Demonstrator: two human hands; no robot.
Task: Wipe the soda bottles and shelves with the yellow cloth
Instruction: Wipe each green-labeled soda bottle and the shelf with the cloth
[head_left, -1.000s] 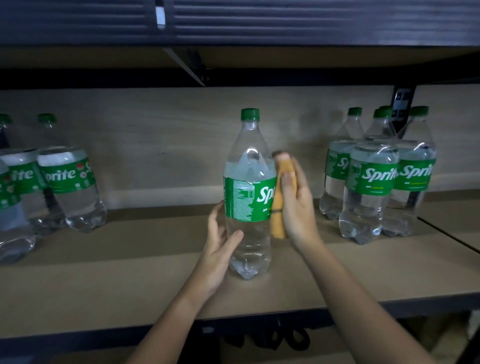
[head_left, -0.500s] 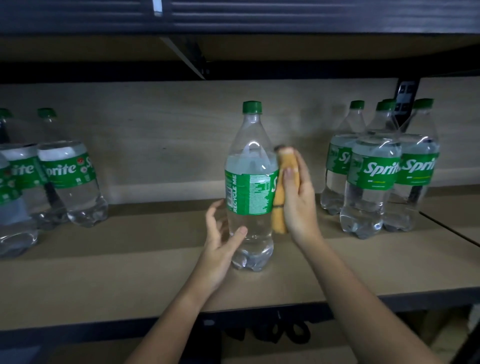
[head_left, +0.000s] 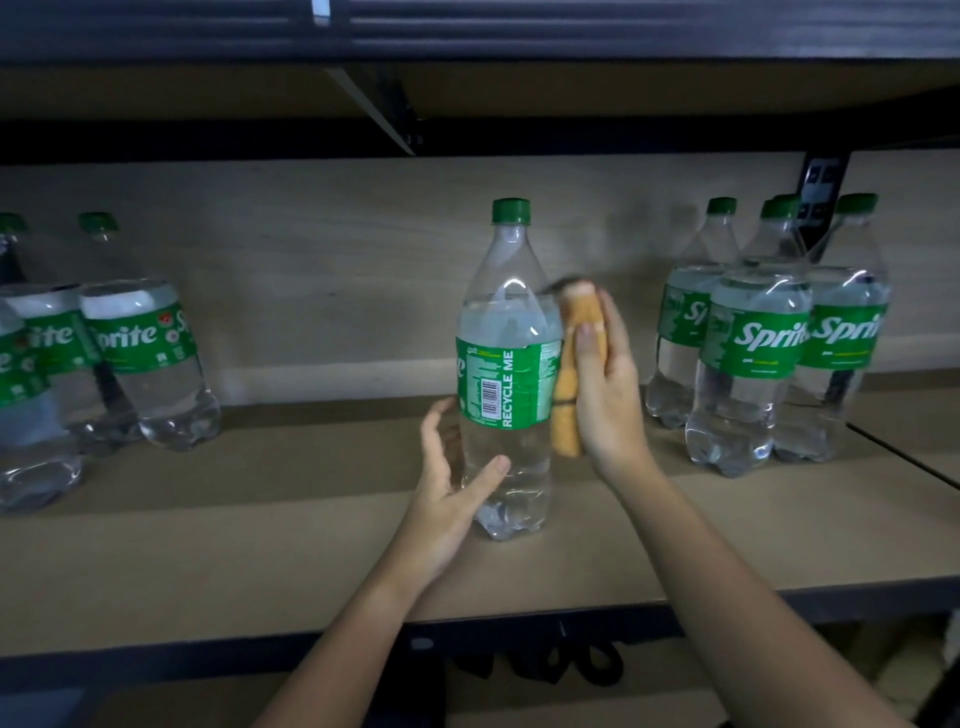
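Bottle (head_left: 506, 364), upright at mid-shelf (head_left: 260, 545), label's barcode side facing out. Left hand (head_left: 452, 499): fingers relaxed, cupped loosely around the lower body, thumb touching. Right hand (head_left: 605, 395): fingers grasping yellow cloth (head_left: 571, 384), pressed against the bottle's right side. Other Sprite bottles (head_left: 753, 343) grouped at both ends.

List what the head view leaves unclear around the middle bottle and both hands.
- Yellow cloth: mostly hidden behind the right hand; top blurred.
- Middle bottle: its right side behind the cloth, brand name turned away.
- Left hand: fingers behind the bottle, contact unclear.
- Left bottles: cut off by the frame edge.
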